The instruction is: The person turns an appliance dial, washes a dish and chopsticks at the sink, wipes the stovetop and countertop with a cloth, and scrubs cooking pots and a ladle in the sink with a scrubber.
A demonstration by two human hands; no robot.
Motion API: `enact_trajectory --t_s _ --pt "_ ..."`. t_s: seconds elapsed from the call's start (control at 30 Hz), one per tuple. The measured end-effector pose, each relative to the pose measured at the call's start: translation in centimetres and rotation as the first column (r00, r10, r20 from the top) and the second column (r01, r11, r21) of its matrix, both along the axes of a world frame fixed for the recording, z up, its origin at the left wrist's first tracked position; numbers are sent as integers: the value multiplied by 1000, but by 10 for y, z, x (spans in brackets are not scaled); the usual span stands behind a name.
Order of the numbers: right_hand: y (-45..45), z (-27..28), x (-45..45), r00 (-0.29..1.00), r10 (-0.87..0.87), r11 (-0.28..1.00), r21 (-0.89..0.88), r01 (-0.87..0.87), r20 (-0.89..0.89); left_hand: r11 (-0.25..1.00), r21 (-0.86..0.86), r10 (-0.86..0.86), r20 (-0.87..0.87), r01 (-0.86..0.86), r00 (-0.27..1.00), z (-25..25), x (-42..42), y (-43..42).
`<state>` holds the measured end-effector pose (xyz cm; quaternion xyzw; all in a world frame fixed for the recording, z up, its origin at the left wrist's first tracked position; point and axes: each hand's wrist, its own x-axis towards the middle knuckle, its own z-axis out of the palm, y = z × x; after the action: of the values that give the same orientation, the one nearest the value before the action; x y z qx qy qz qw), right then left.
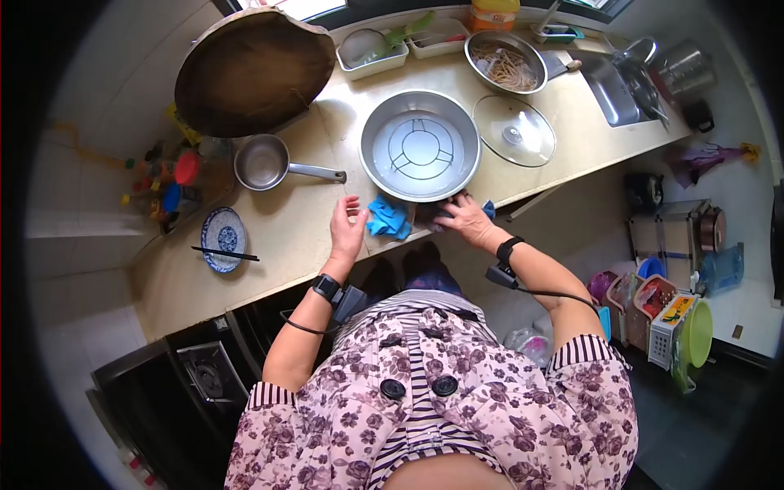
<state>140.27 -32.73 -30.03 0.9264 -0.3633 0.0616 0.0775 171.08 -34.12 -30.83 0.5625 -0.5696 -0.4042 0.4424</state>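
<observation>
Head view: the left hand [349, 227], fingers extended and holding nothing visible, is positioned left of the blue cloth [389, 219]. The right hand [467, 222] has bent fingers at the near edge of the counter [294, 233]; their grip cannot be determined. Beyond sits the metal pot [370, 155], with the glass lid [514, 131] to its right.

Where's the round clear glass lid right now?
In the head view, the lid lies on the cream counter, right of the round silver metal pan and below the silver metal bowl holding brown strips.
</observation>
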Motion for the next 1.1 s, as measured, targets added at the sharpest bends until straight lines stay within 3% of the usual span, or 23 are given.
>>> enact_trajectory --t_s 0.17,0.27,0.3,0.4,0.43,0.53,0.63,0.73,0.77,0.9,1.1 --pt "-29 -1 -66 985 -171 985 1 171 18 992 -53 117 96 -112 989 28 -16 -18" --pt "-53 3 -97 946 -305 952 69 299 110 969 -153 225 222 -194 949 38 -35 -29" --pt "-60 6 -103 905 -408 907 172 385 124 963 -146 256 209 -228 944 36 -41 -33" --pt "-70 16 -115 907 -411 906 147 396 90 934 -198 347 323 -296 881 32 -55 -44" --pt "-72 20 -114 893 -434 872 307 382 123 922 -222 377 332 -317 865 32 -58 -47" --pt "-61 43 -109 913 -400 888 278 366 75 897 -241 438 369 -371 820 37 -68 -54" --pt "-57 43 -118 920 -356 920 237 313 166 885 -262 466 462 -386 755 50 -79 -57" --pt "-68 60 -120 909 -377 855 445 266 180 861 -255 508 474 -439 720 47 -80 -54" --pt "-73 72 -119 899 -315 898 402 180 303 852 -252 522 474 -459 709 45 -80 -52" --pt "-106 96 -100 909 -154 921 389 -10 387 837 -211 539 484 -506 690 33 -80 -35" --pt "-166 68 -44 919 263 872 335 -357 294 806 -186 572 488 -563 659 36 -85 -7"
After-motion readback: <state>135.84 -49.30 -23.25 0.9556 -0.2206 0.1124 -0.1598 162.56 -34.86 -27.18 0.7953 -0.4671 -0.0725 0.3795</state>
